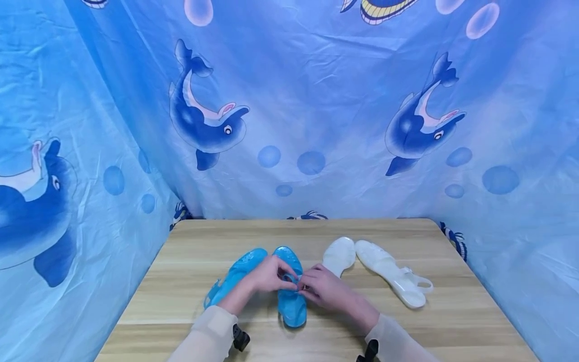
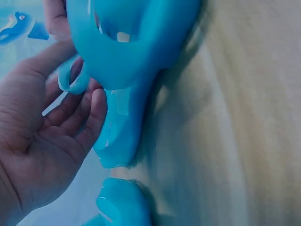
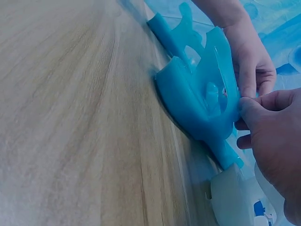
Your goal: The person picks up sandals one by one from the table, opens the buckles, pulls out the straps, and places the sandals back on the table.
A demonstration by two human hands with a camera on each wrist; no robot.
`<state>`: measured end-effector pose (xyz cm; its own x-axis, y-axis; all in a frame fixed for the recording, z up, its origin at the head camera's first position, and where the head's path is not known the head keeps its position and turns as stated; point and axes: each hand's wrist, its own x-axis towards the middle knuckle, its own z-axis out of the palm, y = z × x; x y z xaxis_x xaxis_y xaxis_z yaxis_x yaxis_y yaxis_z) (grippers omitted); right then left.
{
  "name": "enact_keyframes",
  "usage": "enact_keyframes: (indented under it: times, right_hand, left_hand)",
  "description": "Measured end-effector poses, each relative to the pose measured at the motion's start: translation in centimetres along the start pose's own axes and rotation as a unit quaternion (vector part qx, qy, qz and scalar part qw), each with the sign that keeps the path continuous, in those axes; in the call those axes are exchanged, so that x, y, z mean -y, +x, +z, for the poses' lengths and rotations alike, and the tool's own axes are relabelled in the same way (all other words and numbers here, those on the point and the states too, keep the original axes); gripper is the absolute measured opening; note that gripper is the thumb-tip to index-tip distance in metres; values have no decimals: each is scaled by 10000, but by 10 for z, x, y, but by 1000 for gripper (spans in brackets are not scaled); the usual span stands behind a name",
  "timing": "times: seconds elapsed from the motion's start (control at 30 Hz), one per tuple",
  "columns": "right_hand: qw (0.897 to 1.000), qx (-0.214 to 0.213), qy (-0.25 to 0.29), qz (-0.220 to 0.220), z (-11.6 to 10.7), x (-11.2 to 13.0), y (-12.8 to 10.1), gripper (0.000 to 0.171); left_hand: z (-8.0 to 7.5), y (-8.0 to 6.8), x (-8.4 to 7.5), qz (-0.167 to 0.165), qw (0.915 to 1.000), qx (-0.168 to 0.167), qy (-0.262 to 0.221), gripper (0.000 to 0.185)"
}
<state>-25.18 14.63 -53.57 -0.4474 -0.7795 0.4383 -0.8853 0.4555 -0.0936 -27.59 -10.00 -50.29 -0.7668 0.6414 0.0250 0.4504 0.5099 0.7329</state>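
Two blue jelly sandals lie side by side on the table. Both my hands are at the strap of the inner blue sandal (image 1: 292, 307), which rests sole down. My left hand (image 1: 267, 275) pinches the sandal's strap from the left; a small strap loop (image 2: 81, 84) shows between its fingers in the left wrist view. My right hand (image 1: 326, 290) pinches the strap from the right, its fingertips touching the left hand's. The fingers partly hide the fastening. The other blue sandal (image 1: 246, 265) lies beyond my left hand, partly covered by it.
A white sandal (image 1: 339, 255) lies just past my right hand, partly hidden. A second white sandal (image 1: 392, 274) lies angled to its right, its strap sticking out. The wooden table (image 1: 452, 322) is enclosed by a blue dolphin-print curtain (image 1: 344, 120) at the back and sides.
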Motion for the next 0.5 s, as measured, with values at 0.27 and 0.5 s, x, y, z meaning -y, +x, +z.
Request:
enact_keyframes:
  times: [0.27,0.5]
  right_hand:
    - [9998,-55,-168,71,-2,3,1,7]
    - [10000,28,-26,92,-1,6,1,6]
  left_hand:
    - [-4,1,0,38,9998,-100,192,12]
    - [-7,-6,4,-218,9992,-207,-280,8]
